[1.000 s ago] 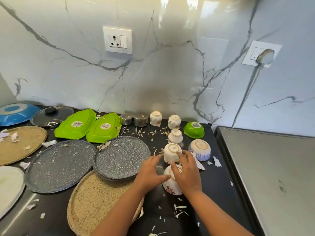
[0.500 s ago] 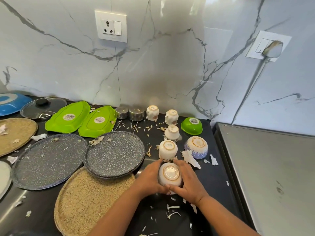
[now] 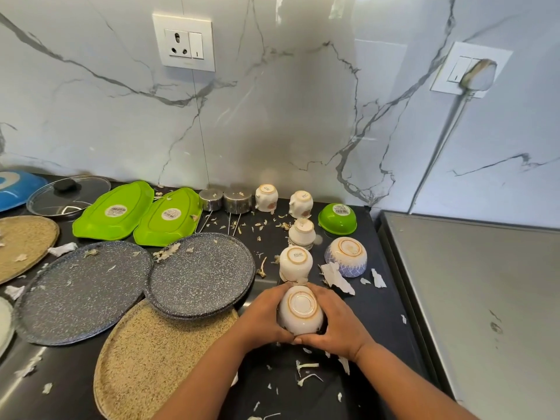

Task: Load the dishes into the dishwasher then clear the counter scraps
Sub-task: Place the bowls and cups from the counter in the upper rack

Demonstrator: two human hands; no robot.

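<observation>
Both hands, left (image 3: 263, 317) and right (image 3: 337, 322), grip an upturned white bowl (image 3: 300, 310), hiding its rim, with littered bare bench (image 3: 306, 389) just below them.

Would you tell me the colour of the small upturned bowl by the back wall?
Bright green bowl, with a white barcode sticker; head view.

Left hand (image 3: 263, 316) and right hand (image 3: 337, 321) clasp upturned white bowl (image 3: 300, 310) near counter (image 3: 381, 322) front; scraps (image 3: 306, 371) scattered around.
</observation>
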